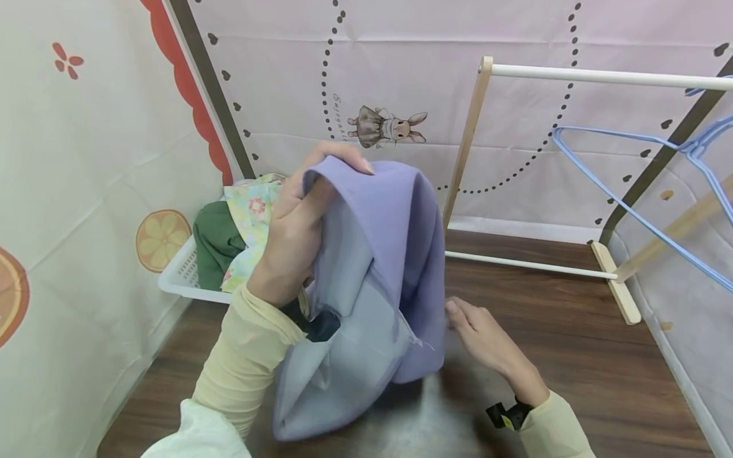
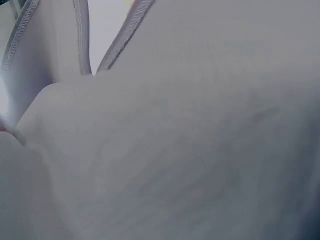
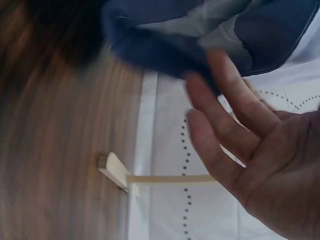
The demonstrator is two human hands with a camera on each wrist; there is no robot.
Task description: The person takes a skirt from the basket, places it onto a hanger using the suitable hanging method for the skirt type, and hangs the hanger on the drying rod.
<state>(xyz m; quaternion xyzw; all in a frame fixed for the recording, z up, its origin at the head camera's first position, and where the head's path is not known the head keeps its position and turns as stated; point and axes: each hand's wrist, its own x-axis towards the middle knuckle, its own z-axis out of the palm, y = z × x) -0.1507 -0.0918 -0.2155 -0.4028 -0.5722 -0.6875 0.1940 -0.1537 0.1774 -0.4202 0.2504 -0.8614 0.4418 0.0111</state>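
Observation:
A lavender garment [image 1: 380, 210] with a paler grey-blue inner side hangs in folds in the middle of the head view. My left hand [image 1: 292, 235] grips it by the top edge, thumb tucked under the cloth and fingers over it. Loose threads dangle from a seam low on the garment. Beside its right edge is my right hand [image 1: 487, 337], fingertips close to the fabric. The right wrist view shows that hand's fingers [image 3: 225, 130] extended and spread a little below the garment. Grey fabric [image 2: 165, 150] with stitched seams fills most of the left wrist view and hides the left hand.
Behind my left hand stands a white basket [image 1: 177, 280] with a green cloth [image 1: 214, 242] and a flowered cloth [image 1: 258, 207]. To the right is a rack with a white rail [image 1: 601, 75], wooden posts and a blue hanger [image 1: 624, 207]. Printed sheets form the walls around the dark wooden floor [image 1: 618, 388].

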